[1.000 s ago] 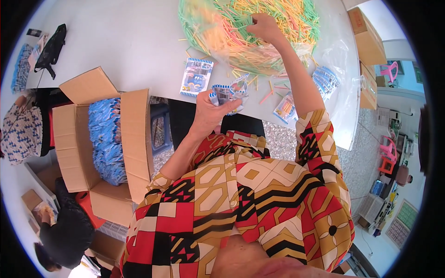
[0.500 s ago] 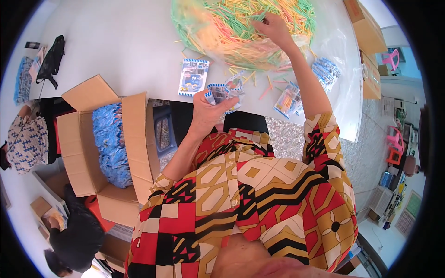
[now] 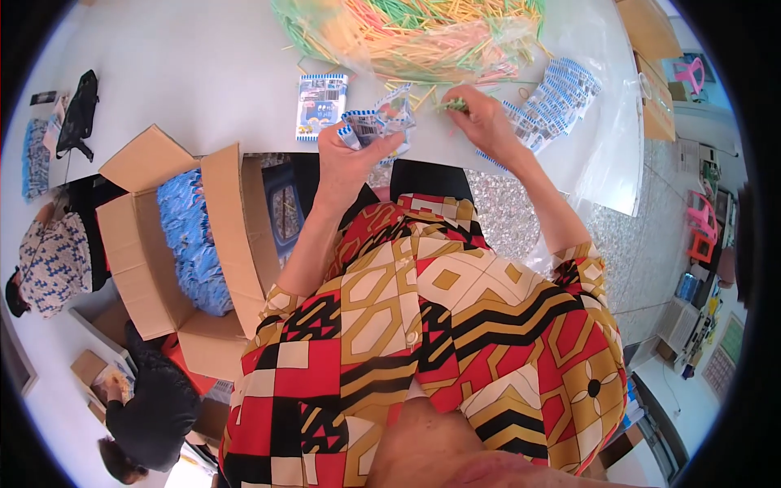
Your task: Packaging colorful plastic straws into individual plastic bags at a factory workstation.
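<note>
My left hand (image 3: 346, 159) grips a small clear plastic bag (image 3: 382, 124) with blue-and-white print, its mouth gaping toward the right. Between the fingertips of my right hand (image 3: 486, 126) is a small bunch of thin green sticks (image 3: 454, 105), seen nearly end-on and held just right of the bag, apart from it. Beyond both hands lies a big clear plastic sack spread with a heap of green, yellow and pink sticks (image 3: 423, 32). A flat blue-and-white packet (image 3: 320, 106) rests left of the bag. Fanned printed bags (image 3: 557, 102) lie beyond my right wrist.
An open cardboard box (image 3: 236, 236) of blue packets (image 3: 194, 244) stands at my left, below the white table's edge (image 3: 187, 98). A black strap bag (image 3: 79, 114) lies far left. Two people work at left. Cardboard cartons (image 3: 651, 89) stand at the right.
My right hand has come back from the heap toward the bag, bringing a bunch of green sticks. My left hand keeps its hold on the bag. The whole view has shifted slightly.
</note>
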`<state>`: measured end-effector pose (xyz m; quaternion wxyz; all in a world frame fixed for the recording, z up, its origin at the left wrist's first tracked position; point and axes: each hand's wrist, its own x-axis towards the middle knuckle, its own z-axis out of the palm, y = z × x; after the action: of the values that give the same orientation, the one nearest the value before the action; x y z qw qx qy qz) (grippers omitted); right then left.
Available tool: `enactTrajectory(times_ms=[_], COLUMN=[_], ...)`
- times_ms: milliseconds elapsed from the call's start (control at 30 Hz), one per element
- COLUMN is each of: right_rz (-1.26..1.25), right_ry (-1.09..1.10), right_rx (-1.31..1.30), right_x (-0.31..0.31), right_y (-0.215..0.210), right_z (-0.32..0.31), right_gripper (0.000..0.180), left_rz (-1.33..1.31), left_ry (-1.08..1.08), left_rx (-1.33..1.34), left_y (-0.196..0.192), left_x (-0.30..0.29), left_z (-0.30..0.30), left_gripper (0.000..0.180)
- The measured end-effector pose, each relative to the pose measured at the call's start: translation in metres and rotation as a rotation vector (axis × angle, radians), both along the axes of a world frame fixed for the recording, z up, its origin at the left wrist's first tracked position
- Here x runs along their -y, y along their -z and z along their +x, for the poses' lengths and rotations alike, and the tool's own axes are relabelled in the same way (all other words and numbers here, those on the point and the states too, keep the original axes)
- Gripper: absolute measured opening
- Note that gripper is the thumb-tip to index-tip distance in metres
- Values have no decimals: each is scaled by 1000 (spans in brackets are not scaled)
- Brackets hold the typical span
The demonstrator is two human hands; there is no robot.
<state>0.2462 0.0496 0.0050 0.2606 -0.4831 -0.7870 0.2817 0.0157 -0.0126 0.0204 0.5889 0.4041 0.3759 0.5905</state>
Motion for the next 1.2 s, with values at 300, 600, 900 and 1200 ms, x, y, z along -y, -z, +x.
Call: enactTrajectory(times_ms=[300, 600, 900, 1200], right_rz=[-196, -332, -260, -130], right_ry=[-4, -292, -294, -327], right_rx=[-453, -557, -324, -169], right_x=[-6, 11, 16, 12], right_y=[-56, -103, -101, -104], right_z=[0, -32, -44, -42], right_gripper=[10, 11, 9, 18], left_rz=[27, 26, 20, 36], left_ry=[29, 59, 55, 72], left_rx=[-156, -260, -282, -309], left_y=[11, 8, 8, 2], left_x=[-1, -1, 0, -1], left_z=[3, 7, 3, 6], left_gripper=[17, 11, 13, 13])
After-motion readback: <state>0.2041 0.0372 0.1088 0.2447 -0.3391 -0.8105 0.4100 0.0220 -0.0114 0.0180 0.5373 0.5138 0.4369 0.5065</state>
